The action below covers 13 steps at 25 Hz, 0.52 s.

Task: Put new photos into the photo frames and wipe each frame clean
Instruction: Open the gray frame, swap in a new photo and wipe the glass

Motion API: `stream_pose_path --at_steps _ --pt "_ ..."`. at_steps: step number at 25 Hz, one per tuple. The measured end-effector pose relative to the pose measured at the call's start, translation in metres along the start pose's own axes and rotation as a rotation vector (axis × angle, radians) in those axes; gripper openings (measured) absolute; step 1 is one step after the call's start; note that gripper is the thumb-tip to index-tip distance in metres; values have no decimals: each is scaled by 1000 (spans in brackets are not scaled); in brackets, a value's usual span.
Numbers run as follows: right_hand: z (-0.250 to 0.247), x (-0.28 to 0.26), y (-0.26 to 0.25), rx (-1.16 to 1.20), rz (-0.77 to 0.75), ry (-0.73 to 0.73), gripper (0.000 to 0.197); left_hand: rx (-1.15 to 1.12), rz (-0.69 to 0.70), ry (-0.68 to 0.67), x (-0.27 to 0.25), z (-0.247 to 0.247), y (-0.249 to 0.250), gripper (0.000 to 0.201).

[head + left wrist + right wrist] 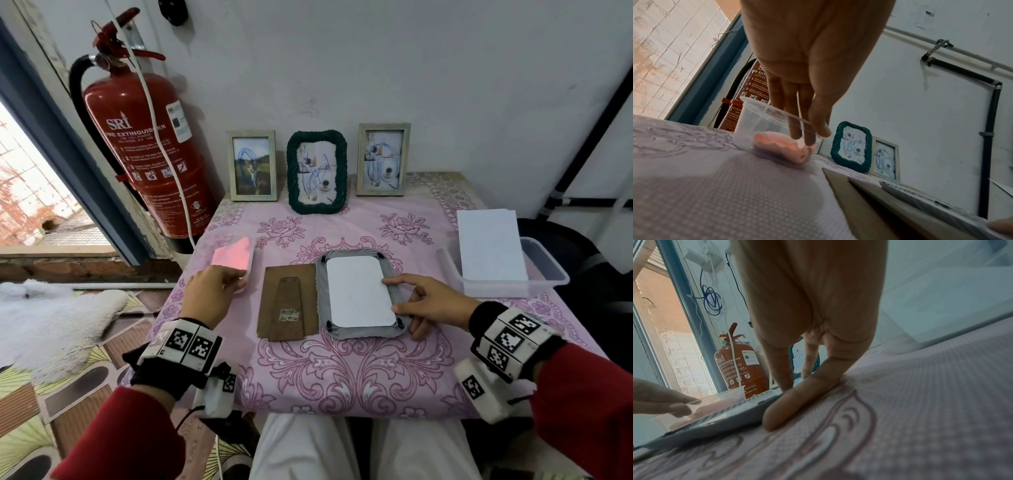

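Note:
A grey photo frame (pixel 363 334) lies face down at the table's middle, with a white photo (pixel 358 291) set in its back. Its brown backing board (pixel 287 303) lies just to the left. My right hand (pixel 399 296) rests on the frame's right edge with straight fingers (pixel 797 402), the index tip on the photo. My left hand (pixel 236 277) reaches with straight fingers (pixel 807 136) over the rim of a clear tub (pixel 754 116) that holds a pink cloth (pixel 777 142). It grips nothing.
Three filled frames stand against the wall: a pale one (pixel 253 164), a green woven one (pixel 317 171) and another pale one (pixel 383 159). A clear box (pixel 548 270) with white sheets (pixel 489 246) sits at the right. A fire extinguisher (pixel 150 147) hangs at the left.

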State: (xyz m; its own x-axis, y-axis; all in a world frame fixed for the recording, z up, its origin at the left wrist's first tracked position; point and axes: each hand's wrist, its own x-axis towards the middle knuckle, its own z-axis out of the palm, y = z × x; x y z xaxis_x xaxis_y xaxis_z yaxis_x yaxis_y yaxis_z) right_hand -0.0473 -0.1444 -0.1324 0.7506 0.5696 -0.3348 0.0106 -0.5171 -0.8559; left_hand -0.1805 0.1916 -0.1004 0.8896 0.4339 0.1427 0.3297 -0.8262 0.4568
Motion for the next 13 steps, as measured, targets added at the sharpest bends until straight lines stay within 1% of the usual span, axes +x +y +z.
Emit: stream_pose_path --at_steps 2,3,4,6,7,8,10,12,13 --pt "0 0 0 0 2 -4 53 18 -28 -5 0 0 2 23" --pt "0 -1 -1 2 2 -4 53 29 -44 16 -1 0 4 26" --pt "0 -1 -1 2 3 -3 53 39 -48 66 -3 1 8 29" --pt "0 -2 -2 5 6 0 54 5 5 186 -10 7 22 30" --pt "0 -2 -3 7 7 -1 54 -52 44 196 -14 12 33 26" --pt "0 -3 -3 8 7 -4 54 -117 69 159 -17 18 44 22" --pt "0 -4 -4 9 9 -5 55 -197 93 13 -20 34 64 19" --pt "0 -5 -4 9 12 -9 56 -209 116 -114 -20 51 81 22" --pt "0 -6 -5 8 13 -11 56 -181 110 -150 -19 58 86 25"
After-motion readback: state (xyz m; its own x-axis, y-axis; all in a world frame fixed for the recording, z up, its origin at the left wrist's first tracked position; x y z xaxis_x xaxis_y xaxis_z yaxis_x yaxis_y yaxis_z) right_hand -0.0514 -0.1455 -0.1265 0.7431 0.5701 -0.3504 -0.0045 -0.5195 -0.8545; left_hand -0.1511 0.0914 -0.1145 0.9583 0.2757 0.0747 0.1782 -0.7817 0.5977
